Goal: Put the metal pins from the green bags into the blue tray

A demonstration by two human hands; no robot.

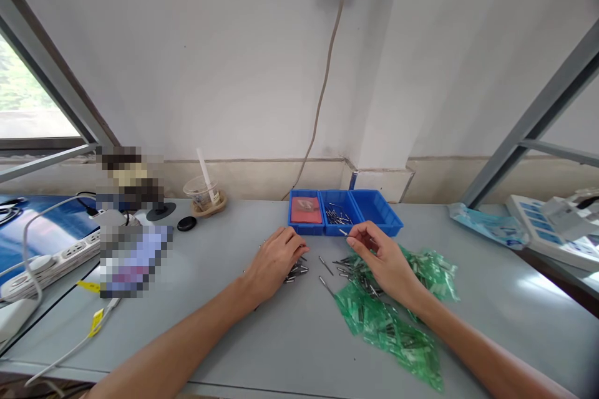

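Right hand (384, 262) pinches metal pin (344, 233); left hand (275, 262) partly hides loose pins (296, 271), grip unclear.

The right hand (381, 257) pinches a small metal pin (344, 233) just in front of three blue bins (339, 230) — the left one holding a red packet (306, 210), the middle one dark metal pieces (337, 215). The left hand (275, 262) rests over a pile of metal pins (296, 271) on the gray table (224, 318). Green plastic bags (397, 333) — translucent, crumpled — lie beneath and around the right hand, with more pins spread between the two hands.
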